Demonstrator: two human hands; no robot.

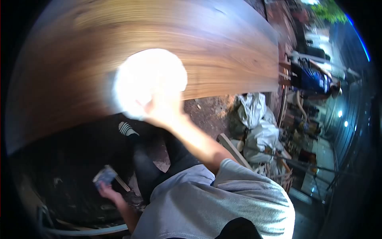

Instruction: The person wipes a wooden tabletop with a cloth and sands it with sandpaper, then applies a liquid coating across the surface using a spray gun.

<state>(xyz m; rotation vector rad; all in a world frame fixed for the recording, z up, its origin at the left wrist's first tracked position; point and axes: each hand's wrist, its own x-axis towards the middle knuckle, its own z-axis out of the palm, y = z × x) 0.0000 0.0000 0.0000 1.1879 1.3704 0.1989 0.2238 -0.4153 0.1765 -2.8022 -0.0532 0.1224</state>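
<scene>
My right hand [165, 109] reaches over a large wood-grain panel [223, 51] and is on a bright white, roundish thing that looks like a cloth [153, 73]. Glare washes out its surface and most of my fingers. The white cloth lies against the panel near its lower edge. Down at the left, my left hand [106, 192] is closed on a small blue and white thing [104, 176], smeared by motion. Its kind does not show.
My foot in a striped slipper [126, 128] stands below the panel's edge. White sacks [258, 131] and a wooden plank [232, 149] lie to the right. Farther off, a person in a blue shirt [316, 79] is beyond the panel's end. A pale curved rail [91, 231] runs at lower left.
</scene>
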